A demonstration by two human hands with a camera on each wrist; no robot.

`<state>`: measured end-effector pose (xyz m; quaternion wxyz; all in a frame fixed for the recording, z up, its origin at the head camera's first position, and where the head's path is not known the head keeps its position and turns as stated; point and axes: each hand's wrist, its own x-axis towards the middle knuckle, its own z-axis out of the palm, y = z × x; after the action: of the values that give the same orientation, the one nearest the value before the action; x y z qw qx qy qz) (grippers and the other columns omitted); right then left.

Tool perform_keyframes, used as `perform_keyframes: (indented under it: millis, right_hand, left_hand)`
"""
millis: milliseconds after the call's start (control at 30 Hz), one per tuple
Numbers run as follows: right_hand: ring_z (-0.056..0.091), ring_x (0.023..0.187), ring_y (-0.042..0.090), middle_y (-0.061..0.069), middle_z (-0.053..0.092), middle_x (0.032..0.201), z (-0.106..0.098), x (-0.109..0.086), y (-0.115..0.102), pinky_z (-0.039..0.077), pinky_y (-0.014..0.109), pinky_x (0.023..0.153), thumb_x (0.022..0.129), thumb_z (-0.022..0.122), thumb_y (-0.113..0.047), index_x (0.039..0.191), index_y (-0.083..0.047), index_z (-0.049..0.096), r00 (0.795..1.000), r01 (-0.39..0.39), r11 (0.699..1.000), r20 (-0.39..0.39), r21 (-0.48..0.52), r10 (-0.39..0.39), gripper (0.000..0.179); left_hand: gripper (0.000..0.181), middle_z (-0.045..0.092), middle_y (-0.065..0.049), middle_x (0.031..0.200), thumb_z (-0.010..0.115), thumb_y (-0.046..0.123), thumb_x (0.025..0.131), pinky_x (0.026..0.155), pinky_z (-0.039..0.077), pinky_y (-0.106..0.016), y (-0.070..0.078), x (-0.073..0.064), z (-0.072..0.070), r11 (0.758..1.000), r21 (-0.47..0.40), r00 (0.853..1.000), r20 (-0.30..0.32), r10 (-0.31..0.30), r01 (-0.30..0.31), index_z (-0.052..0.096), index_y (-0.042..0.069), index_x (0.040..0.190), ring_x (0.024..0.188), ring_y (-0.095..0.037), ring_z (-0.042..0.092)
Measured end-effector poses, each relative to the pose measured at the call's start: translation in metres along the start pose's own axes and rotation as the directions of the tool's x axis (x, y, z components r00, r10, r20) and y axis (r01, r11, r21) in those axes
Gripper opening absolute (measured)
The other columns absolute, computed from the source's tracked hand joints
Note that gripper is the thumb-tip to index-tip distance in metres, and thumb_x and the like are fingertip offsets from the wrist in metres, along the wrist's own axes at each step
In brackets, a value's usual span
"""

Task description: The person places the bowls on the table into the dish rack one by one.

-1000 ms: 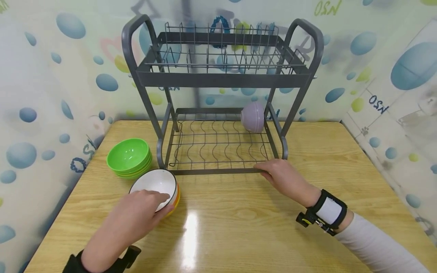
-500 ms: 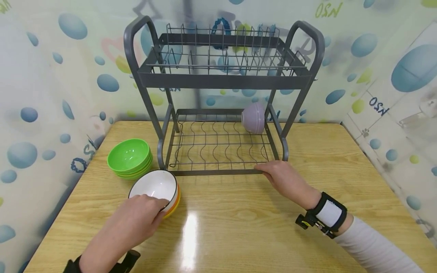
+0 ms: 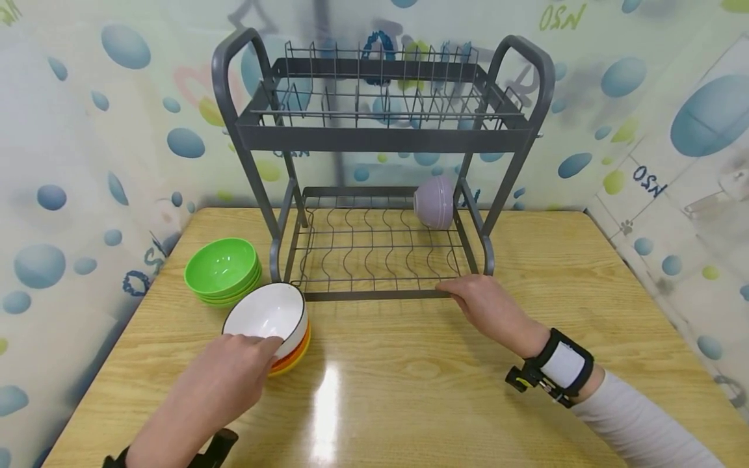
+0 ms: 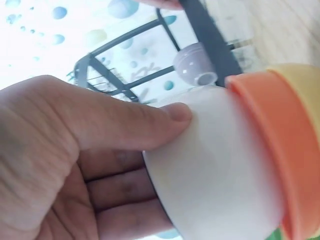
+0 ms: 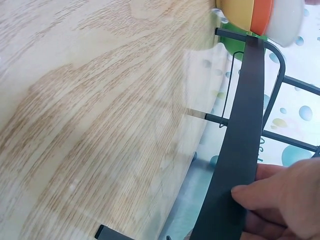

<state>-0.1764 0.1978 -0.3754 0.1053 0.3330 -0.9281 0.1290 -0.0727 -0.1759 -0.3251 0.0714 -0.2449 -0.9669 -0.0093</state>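
Note:
My left hand [image 3: 236,367] pinches the near rim of a white bowl [image 3: 266,315] with a dark edge, thumb outside and fingers inside. The left wrist view shows the white bowl partly out of an orange bowl [image 4: 272,145], which sits in a yellow bowl [image 4: 305,90]. My right hand [image 3: 482,299] grips the front bar of the dish rack's lower tier [image 3: 374,295], near its right end; in the right wrist view the thumb lies on the flat bar [image 5: 232,135]. A purple bowl [image 3: 434,202] stands on its side at the back right of that tier.
A stack of green bowls [image 3: 221,268] stands left of the rack, just behind the white bowl. The rack's upper tier [image 3: 386,138] overhangs the lower one. A patterned wall [image 3: 146,162] is close behind and at the sides of the wooden table [image 3: 421,390].
My left fingers have shifted to the near rim of the white bowl, and the bowl has risen and tilted slightly, showing more of the orange bowl. The right hand stays on the bar.

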Motion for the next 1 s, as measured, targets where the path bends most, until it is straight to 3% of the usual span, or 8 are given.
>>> perform_keyframes:
  millis: [100, 200, 300, 467, 633, 767, 867, 1000]
  right_hand:
    - [0.07, 0.089, 0.017, 0.007, 0.074, 0.1, 0.0, 0.0, 0.0, 0.057, 0.034, 0.075, 0.087, 0.062, 0.003, 0.109, -0.008, 0.071, 1.0, 0.007, 1.0, 0.001, 0.003, -0.007, 0.026]
    - [0.069, 0.089, 0.017, 0.007, 0.074, 0.101, -0.001, 0.001, -0.001, 0.057, 0.034, 0.075, 0.087, 0.062, 0.003, 0.109, -0.009, 0.071, 1.0, 0.003, 1.0, 0.008, 0.004, -0.003, 0.027]
    - [0.069, 0.089, 0.016, 0.006, 0.074, 0.1, -0.001, 0.001, -0.001, 0.057, 0.033, 0.075, 0.088, 0.062, 0.001, 0.109, -0.01, 0.071, 1.0, -0.006, 1.0, 0.015, 0.006, 0.006, 0.026]
    - [0.069, 0.088, 0.016, 0.005, 0.074, 0.099, -0.002, 0.001, -0.002, 0.057, 0.034, 0.075, 0.087, 0.064, -0.001, 0.109, -0.011, 0.071, 1.0, -0.007, 1.0, 0.015, 0.01, 0.007, 0.025]
    - [0.068, 0.096, 0.021, 0.008, 0.072, 0.106, -0.005, -0.001, -0.003, 0.056, 0.038, 0.081, 0.082, 0.071, -0.004, 0.114, -0.007, 0.069, 1.0, -0.005, 1.0, 0.028, 0.01, 0.005, 0.032]
    - [0.06, 0.114, 0.026, 0.01, 0.065, 0.125, -0.01, -0.003, -0.008, 0.05, 0.044, 0.096, 0.08, 0.075, -0.014, 0.126, -0.007, 0.061, 0.999, 0.032, 0.999, -0.019, 0.01, -0.032, 0.049]
    - [0.053, 0.123, 0.025, 0.008, 0.058, 0.134, -0.017, -0.003, -0.015, 0.047, 0.043, 0.101, 0.078, 0.078, -0.02, 0.132, -0.009, 0.057, 0.987, 0.127, 0.991, -0.105, 0.033, -0.123, 0.059]
    - [0.048, 0.127, 0.022, 0.007, 0.053, 0.138, -0.027, -0.003, -0.026, 0.044, 0.035, 0.104, 0.074, 0.081, -0.019, 0.136, -0.011, 0.054, 0.942, 0.298, 0.953, -0.176, 0.046, -0.286, 0.067]
  left_hand:
    - [0.017, 0.057, 0.006, 0.061, 0.07, 0.002, 0.074, 0.047, 0.043, -0.027, 0.003, 0.0, -0.01, 1.0, 0.007, 1.0, -0.029, 0.009, -0.009, 0.061, 0.015, 0.08, 0.052, -0.01, 0.046]
    - [0.027, 0.052, 0.011, 0.061, 0.07, -0.004, 0.067, 0.047, 0.038, -0.022, 0.007, 0.001, -0.019, 0.998, 0.002, 0.992, -0.109, 0.06, -0.06, 0.059, 0.016, 0.082, 0.053, -0.007, 0.041]
    - [0.032, 0.047, 0.013, 0.06, 0.068, -0.007, 0.065, 0.046, 0.031, -0.02, 0.014, 0.007, -0.025, 0.99, 0.013, 0.969, -0.201, 0.143, -0.143, 0.054, 0.016, 0.081, 0.053, -0.006, 0.038]
    - [0.028, 0.057, 0.01, 0.064, 0.064, -0.009, 0.07, 0.047, 0.035, -0.019, 0.027, 0.025, -0.03, 0.954, 0.006, 0.925, -0.243, 0.293, -0.301, 0.06, 0.012, 0.087, 0.054, -0.004, 0.044]
    - [0.026, 0.06, 0.006, 0.064, 0.059, -0.009, 0.073, 0.048, 0.036, -0.017, 0.039, 0.045, -0.022, 0.91, 0.014, 0.888, -0.211, 0.409, -0.415, 0.063, 0.009, 0.091, 0.054, -0.007, 0.047]
    - [0.024, 0.058, 0.006, 0.064, 0.059, -0.009, 0.073, 0.049, 0.036, -0.016, 0.048, 0.057, -0.014, 0.895, -0.007, 0.884, -0.159, 0.439, -0.446, 0.062, 0.01, 0.088, 0.055, -0.008, 0.047]
    - [0.024, 0.054, 0.007, 0.062, 0.059, -0.01, 0.072, 0.049, 0.033, -0.016, 0.055, 0.064, -0.007, 0.889, -0.01, 0.882, -0.136, 0.452, -0.458, 0.059, 0.012, 0.083, 0.055, -0.008, 0.045]
    - [0.025, 0.049, 0.008, 0.059, 0.06, -0.009, 0.071, 0.048, 0.031, -0.017, 0.062, 0.071, 0.0, 0.882, 0.027, 0.872, -0.133, 0.47, -0.471, 0.057, 0.014, 0.078, 0.054, -0.008, 0.043]
